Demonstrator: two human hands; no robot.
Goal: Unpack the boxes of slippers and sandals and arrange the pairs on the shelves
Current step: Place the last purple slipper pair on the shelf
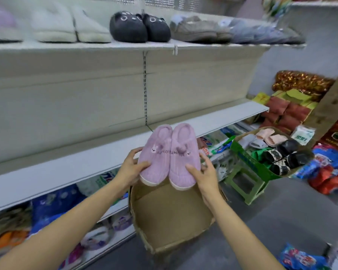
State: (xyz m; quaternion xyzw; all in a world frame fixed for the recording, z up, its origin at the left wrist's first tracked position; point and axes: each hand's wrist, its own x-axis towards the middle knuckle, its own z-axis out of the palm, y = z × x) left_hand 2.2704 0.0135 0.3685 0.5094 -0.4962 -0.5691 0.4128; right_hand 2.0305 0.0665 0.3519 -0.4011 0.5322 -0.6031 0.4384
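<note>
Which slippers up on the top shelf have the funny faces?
Look along the top shelf, about the middle. Between the white slippers and a bagged grey pair sit the black slippers, round-toed, the only ones with eyes stitched on.

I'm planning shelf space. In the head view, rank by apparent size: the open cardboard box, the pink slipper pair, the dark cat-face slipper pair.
1. Open cardboard box, clearly largest.
2. Pink slipper pair and dark cat-face slipper pair: similar; the pink pair is nearer the camera, so unranked.
</note>
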